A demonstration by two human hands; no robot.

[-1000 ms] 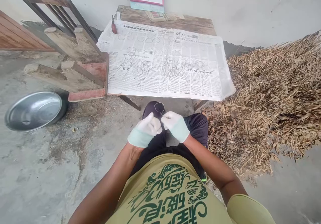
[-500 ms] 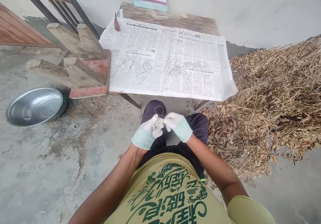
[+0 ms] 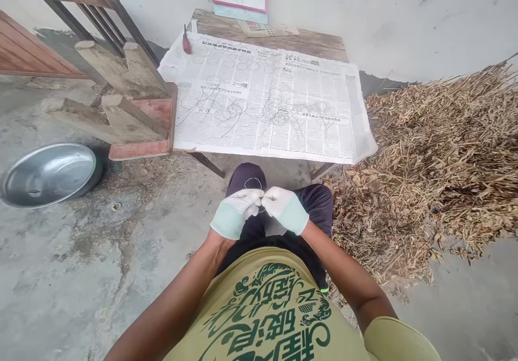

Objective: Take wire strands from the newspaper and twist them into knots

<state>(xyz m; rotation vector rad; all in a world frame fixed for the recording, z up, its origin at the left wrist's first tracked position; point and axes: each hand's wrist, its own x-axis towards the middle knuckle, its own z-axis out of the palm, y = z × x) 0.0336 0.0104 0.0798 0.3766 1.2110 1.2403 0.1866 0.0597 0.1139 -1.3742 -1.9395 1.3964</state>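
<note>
Concrete floor (image 3: 81,274) fills the lower field, with a plastered wall at twelve o'clock and a low bench (image 3: 315,41) set against it. I look down over a green shirt at two gloved hands meeting above the knees.

Left hand (image 3: 233,214): fingers curled, thumb and forefinger pressed together on a thin wire loop (image 3: 254,184). Right hand (image 3: 286,209): fingers likewise closed, pinching the same wire where the two grips meet, fingertips of both hands touching or nearly so.

Key relation: the wire loop rises from the pinch point toward twelve o'clock, standing just beyond the fingertips over the dark trousers. Its plane faces roughly toward me, and its short tail runs down between the two grips. Neither hand is clearly nearer; the loop sits on the midline between them, with the left thumb slightly closer to its base. I cannot tell whether the wire ends are twisted together.

Surroundings: a newspaper (image 3: 263,102) covers the bench at twelve o'clock, carrying many similar wire rings and loose strands. A small red tool (image 3: 186,43) lies at its far left corner. An overturned wooden chair (image 3: 117,96) lies at ten o'clock, a metal basin (image 3: 48,175) at nine o'clock, and a heap of dry stalks (image 3: 437,161) at two o'clock.
</note>
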